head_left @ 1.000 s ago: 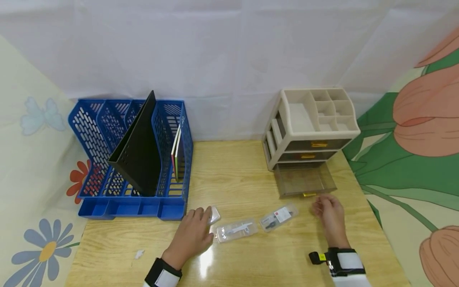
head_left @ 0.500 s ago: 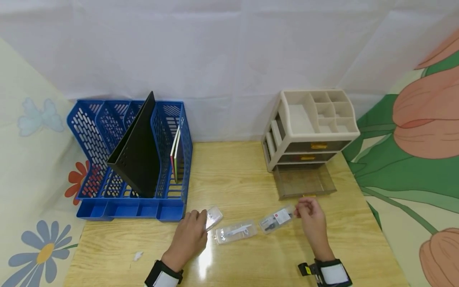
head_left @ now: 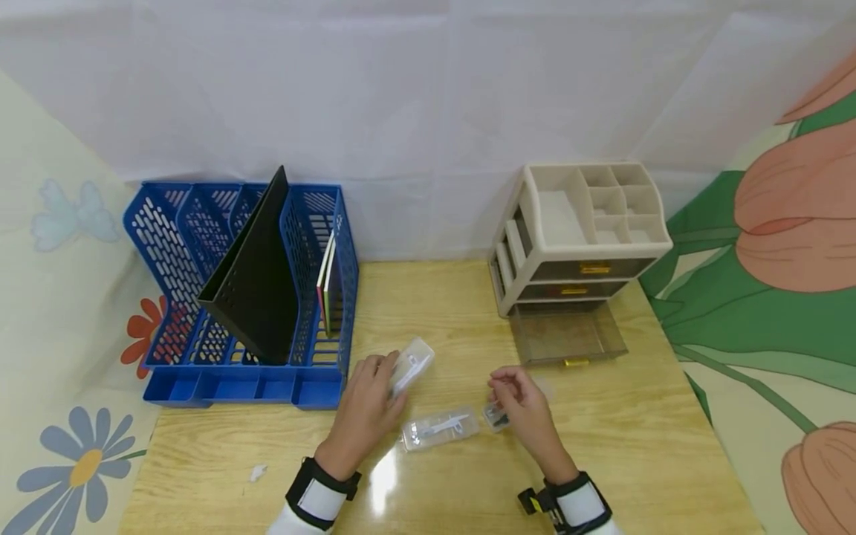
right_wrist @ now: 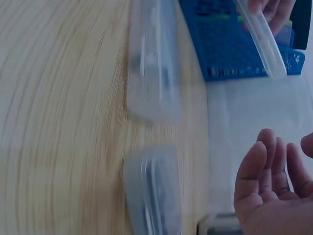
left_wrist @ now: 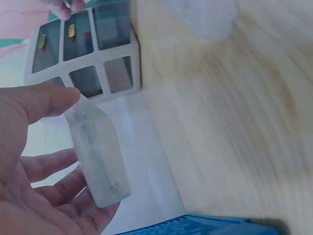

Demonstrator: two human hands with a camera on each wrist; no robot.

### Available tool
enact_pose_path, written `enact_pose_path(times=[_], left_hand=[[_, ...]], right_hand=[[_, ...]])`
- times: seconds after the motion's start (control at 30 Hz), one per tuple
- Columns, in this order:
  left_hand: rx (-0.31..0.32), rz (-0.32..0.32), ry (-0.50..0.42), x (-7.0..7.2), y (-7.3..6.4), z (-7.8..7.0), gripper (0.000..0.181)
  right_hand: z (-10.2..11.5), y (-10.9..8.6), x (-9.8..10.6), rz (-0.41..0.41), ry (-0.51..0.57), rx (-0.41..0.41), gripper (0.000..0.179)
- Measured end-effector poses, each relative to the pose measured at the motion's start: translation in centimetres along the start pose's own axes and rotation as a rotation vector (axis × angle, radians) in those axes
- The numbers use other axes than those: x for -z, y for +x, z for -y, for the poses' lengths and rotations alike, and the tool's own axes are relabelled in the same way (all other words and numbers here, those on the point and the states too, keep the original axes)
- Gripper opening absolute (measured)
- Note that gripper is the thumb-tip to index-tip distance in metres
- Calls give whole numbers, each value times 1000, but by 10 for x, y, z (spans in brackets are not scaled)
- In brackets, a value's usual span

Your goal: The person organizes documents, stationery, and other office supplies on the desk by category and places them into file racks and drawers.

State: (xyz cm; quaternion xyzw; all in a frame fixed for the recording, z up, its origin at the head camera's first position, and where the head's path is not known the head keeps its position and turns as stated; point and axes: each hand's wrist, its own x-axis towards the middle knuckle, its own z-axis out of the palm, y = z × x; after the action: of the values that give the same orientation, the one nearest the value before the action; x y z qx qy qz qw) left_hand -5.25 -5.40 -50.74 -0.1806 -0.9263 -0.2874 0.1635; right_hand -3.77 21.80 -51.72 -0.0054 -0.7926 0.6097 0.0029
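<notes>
My left hand grips a flat clear plastic case between thumb and fingers, raised off the table and tilted. Up close in the left wrist view, the case looks closed, its contents blurred. A second clear case with a slim white tool inside lies flat on the table between the hands. My right hand is over a third clear case, which has dark pieces in it and is partly hidden by the hand. In the right wrist view the right fingers are loosely bent and hold nothing.
A blue file rack with a black folder and thin booklets stands at left. At right is a beige desktop organizer; its bottom drawer is pulled out. A white scrap lies front left.
My left hand has picked up the clear case from beside the rack and lifted it. My right hand has moved left from the drawer front to over the right-hand case.
</notes>
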Motion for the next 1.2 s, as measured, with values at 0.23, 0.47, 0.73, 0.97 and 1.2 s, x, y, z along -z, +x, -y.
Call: enact_pose_path(times=[0.23,0.47,0.73,0.97,1.2], left_hand=[[-23,-23,-23,0,11,-13,61],[-97,-27,-4,-3,16,-21,58],[-232,42,9,-8,18,-27,49],[-310,106,-65,-13,14,-28,45],[-335,144,-151,-14,10,-27,43]], right_hand=[[7,3,-29,96,38,39,29],[14,7,-33,-39,-511,541,54],[28,25,-20,149,-810,855,66],[33,26,-10,370,-759,886,42],[31,21,1,485,-727,808,39]])
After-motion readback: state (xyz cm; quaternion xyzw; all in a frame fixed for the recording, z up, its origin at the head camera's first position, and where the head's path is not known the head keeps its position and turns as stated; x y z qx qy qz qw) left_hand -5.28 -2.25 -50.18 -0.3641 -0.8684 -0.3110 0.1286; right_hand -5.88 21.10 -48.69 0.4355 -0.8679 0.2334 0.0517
